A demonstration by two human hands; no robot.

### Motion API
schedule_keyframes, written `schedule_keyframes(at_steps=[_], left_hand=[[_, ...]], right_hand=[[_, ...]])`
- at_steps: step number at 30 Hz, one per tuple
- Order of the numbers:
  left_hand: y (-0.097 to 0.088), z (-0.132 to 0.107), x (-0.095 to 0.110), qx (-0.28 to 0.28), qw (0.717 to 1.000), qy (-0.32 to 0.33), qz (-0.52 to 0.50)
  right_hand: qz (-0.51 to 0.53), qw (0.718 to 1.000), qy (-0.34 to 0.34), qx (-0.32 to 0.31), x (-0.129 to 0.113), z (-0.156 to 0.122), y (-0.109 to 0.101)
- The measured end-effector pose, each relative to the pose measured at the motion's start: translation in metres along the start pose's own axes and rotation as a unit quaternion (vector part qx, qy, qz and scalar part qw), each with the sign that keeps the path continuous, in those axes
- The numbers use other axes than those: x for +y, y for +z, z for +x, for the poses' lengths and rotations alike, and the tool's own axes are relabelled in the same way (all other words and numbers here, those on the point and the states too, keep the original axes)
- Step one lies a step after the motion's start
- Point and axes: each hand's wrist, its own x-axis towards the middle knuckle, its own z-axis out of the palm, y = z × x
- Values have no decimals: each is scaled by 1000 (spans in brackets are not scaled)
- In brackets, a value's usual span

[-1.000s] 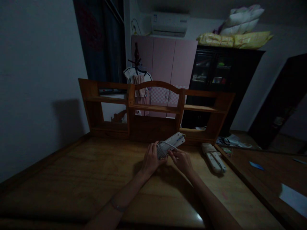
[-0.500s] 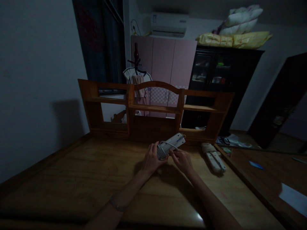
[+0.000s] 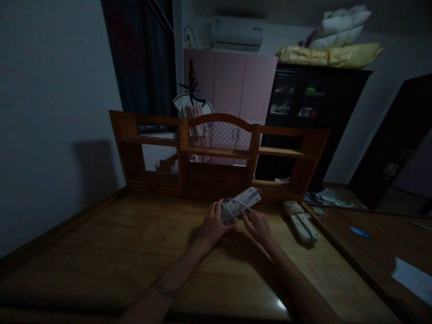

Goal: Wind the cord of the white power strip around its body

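A power strip (image 3: 249,198), cord (image 3: 227,214) looped around it, was between the left hand (image 3: 212,221) and right hand (image 3: 258,226), over the desk (image 3: 135,243). A second power strip (image 3: 304,228) lay on the desk, right of them. Beyond the hands stood a shelf unit (image 3: 216,153); behind it, a wardrobe (image 3: 229,81) and, farther right, a cabinet (image 3: 337,96).

Nothing is legible, including the label (image 3: 218,24) on the air conditioner (image 3: 238,36).

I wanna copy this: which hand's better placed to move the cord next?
Probably the right hand: its fingers seem to pinch the cord, while the left hand grips the strip.
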Motion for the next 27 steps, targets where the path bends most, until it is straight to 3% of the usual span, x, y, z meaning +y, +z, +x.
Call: schedule_keyframes(at_steps=[13, 27], left_hand=[[0, 0, -1, -2, 1000, 5, 9], [2, -1, 0, 0, 999, -31, -21]], right_hand=[[-14, 1000, -2, 5, -3, 2, -1], [-8, 1000, 1, 10, -6, 3, -1]])
